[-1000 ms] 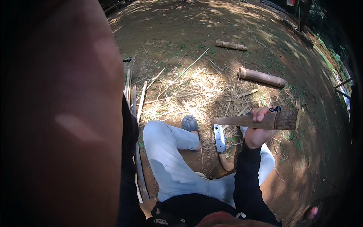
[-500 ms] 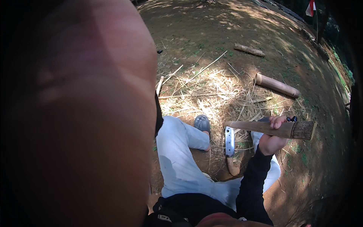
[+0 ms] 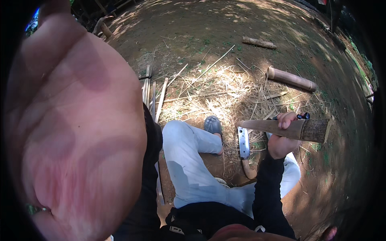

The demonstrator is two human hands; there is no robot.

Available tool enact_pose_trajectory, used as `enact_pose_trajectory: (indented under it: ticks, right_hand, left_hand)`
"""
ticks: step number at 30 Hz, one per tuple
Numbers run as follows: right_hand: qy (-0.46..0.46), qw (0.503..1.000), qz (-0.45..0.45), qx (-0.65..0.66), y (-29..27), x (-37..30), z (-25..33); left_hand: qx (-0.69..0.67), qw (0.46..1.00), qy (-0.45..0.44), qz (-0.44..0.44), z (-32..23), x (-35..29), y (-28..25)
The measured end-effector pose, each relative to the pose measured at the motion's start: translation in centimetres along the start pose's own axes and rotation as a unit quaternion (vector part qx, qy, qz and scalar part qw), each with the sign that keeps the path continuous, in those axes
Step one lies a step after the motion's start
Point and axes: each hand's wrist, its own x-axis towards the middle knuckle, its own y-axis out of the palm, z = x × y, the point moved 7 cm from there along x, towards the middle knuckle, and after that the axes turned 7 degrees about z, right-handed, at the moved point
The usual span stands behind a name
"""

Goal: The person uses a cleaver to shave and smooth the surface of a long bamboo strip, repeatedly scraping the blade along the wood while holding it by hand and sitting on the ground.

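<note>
Close to the camera, my left hand (image 3: 82, 120) fills the left side of the view, its bare palm facing me. The palm lies flat, with a finger stretching out of the picture at the top, and it holds nothing. Over my right knee, my right hand (image 3: 280, 138) has its fingers wrapped round a split piece of bamboo (image 3: 309, 130), narrower at its left end and thick at its right. Below that left end, between my legs, is a large knife (image 3: 243, 143) with holes in its blade and a curved wooden handle.
A thick bamboo tube (image 3: 291, 79) and a thinner bamboo length (image 3: 259, 42) lie on the dirt ahead. Pale shavings (image 3: 225, 86) cover the ground before my feet. Long bamboo strips (image 3: 161, 98) lie beside my left leg.
My left hand has drawn back a little to the left, so more of its palm and the strips beside my leg show. My right hand still grips the bamboo, almost in place.
</note>
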Motion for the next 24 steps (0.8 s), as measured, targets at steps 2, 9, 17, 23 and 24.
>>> enact_pose_trajectory:
  ticks: [2,9,17,23,24]
  right_hand:
    - [-0.015,0.998,0.002,-0.064,-0.3,0.1,0.8]
    - [-0.033,0.997,0.007,-0.070,1.8,-0.6,1.8]
    - [-0.031,0.998,0.040,-0.041,3.6,-1.5,0.1]
    - [-0.036,0.996,0.052,-0.059,5.1,-2.2,-0.4]
    - [-0.032,0.997,0.053,-0.052,5.5,-2.7,-0.8]
  left_hand:
    - [0.007,1.000,-0.021,-0.013,3.7,-2.5,0.1]
    - [0.225,0.836,-0.443,0.232,19.1,-19.4,-1.7]
    - [0.255,0.330,-0.672,0.612,22.7,-45.6,-14.8]
    - [0.268,0.500,-0.670,0.479,23.0,-41.9,-10.9]
    - [0.267,0.474,-0.671,0.504,22.6,-42.0,-10.7]
